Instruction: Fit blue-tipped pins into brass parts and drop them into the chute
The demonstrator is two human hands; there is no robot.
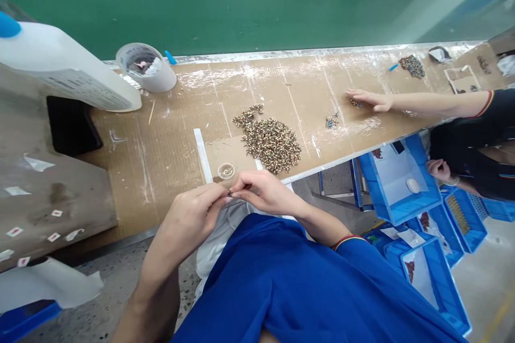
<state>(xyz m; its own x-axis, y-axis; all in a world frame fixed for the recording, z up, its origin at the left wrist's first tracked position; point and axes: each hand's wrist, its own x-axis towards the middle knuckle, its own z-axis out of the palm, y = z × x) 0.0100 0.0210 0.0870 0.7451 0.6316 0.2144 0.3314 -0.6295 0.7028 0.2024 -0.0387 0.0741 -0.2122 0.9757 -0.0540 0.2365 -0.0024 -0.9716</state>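
the left hand [193, 209] and right hand [265, 192] are working together, both grips closed on a tiny dark piece [229, 192] held at their fingertips, just above the cardboard-covered surface [153, 155] and near a heap of small metal parts [270, 144]

1. The person's shirt [281, 284] is a strong royal blue, with a red and yellow band edging the sleeve.
2. The co-worker's shirt [454, 139] is black, with similar red and yellow edging.
3. The heap of small parts [271, 144] looks mottled, brown flecked with cream.
4. The cardboard bench top [161, 171] is tan, finely ribbed and streaked with shiny white.
5. The plastic crates [396, 214] are bright blue.
6. The jug [60, 64] is white, with a blue cap [8, 25].
7. The panel [201, 0] beyond the bench is glossy green.
8. The floor [96, 321] is speckled grey.
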